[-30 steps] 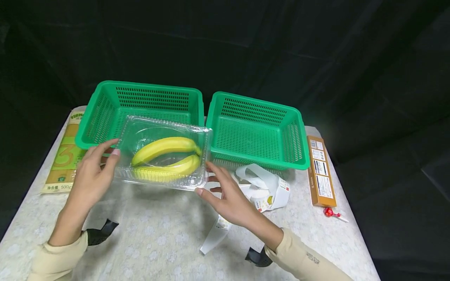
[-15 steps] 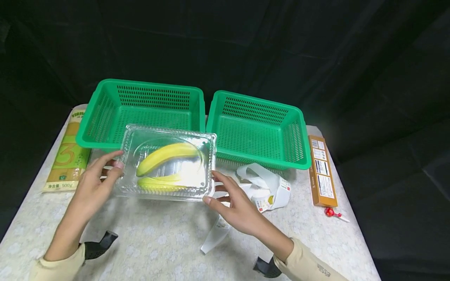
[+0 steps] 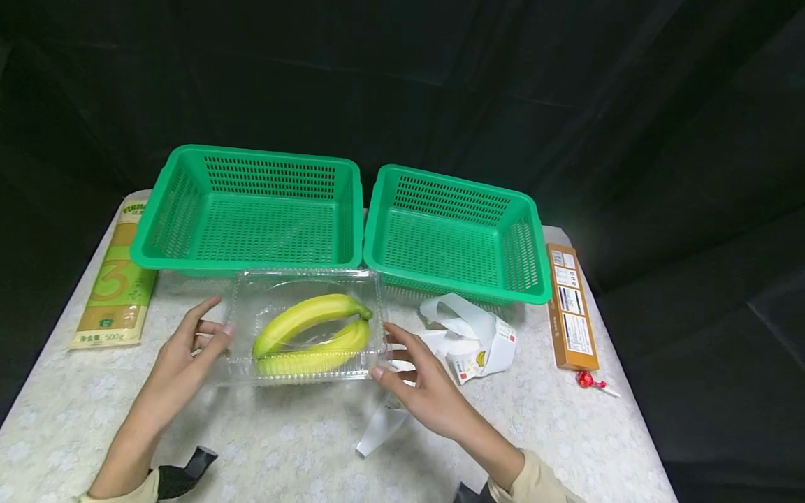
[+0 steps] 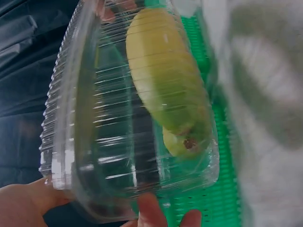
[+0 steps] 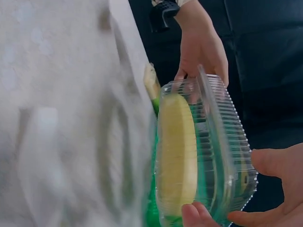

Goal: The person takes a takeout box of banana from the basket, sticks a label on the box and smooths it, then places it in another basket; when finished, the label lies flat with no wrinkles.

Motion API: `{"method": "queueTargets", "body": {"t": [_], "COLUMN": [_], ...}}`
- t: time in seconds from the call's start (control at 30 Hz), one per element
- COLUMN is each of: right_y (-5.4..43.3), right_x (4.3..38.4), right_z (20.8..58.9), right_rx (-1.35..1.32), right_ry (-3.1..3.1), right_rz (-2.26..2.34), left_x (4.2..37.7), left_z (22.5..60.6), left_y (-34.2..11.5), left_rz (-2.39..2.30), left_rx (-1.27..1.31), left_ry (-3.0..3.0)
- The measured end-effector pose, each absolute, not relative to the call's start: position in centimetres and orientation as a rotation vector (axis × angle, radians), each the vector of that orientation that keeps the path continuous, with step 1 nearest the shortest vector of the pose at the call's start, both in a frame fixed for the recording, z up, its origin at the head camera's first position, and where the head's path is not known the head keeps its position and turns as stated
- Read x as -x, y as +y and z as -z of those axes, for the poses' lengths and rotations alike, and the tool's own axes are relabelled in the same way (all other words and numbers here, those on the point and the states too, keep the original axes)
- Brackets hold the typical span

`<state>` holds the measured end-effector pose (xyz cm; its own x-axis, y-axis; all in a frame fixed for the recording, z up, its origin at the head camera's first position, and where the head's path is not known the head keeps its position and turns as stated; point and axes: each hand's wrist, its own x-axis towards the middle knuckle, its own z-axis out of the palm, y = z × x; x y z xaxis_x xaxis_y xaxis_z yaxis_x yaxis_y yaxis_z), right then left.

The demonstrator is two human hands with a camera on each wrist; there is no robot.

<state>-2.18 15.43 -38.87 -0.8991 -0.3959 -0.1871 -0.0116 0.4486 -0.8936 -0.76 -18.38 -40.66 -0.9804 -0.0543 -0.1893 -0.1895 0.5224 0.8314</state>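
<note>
Between my two hands is a clear plastic clamshell box point(image 3: 308, 273) with its lid down. Inside it lie two yellow bananas point(image 3: 302, 321) with greenish stem ends, also visible through the ribbed wall in both wrist views. The left hand point(image 3: 182, 360) pinches the box's left end, thumb towards me. At the right end, my right hand point(image 3: 424, 377) holds it with thumb and fingers. In the right wrist view, the box's hinged edge point(image 5: 220, 132) runs between both hands. The box is held above the table, just in front of the green baskets.
Two green baskets, left point(image 3: 270, 264) and right point(image 3: 459, 279), stand side by side at the back. A noodle packet point(image 3: 116, 279) lies left. On the right are a crumpled label strip point(image 3: 484, 342), an orange-brown box point(image 3: 572, 307) and a red lollipop point(image 3: 586, 379).
Both hands have brought the box of bananas towards me and down, from in front of the left basket's opening to below its front rim. The box's tilt has changed along the way.
</note>
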Motion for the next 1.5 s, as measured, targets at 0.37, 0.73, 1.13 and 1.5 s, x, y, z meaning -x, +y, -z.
{"method": "queueTargets", "body": {"t": [0.37, 0.73, 1.13, 1.5], "right_y": [15.5, 15.5, 15.6, 15.3], "right_x": [0.7, 0.6, 1.2, 1.7], "right_z": [42.3, 43.6, 44.5, 45.0], "right_rx": [0.154, 0.082, 0.16, 0.139], "right_ry": [2.202, 2.198, 2.166, 2.171], "right_rz": [1.539, 1.547, 1.489, 1.534], "left_x": [0.3, 0.5, 0.9, 1.5], "left_z": [43.8, 44.9, 45.3, 45.6], "left_y": [-18.2, -17.8, -17.6, -17.2], "left_rz": [-1.502, -1.532, -1.564, -1.658], "left_rx": [0.179, 0.152, 0.187, 0.28], "left_ry": [2.476, 2.449, 2.424, 2.365]}}
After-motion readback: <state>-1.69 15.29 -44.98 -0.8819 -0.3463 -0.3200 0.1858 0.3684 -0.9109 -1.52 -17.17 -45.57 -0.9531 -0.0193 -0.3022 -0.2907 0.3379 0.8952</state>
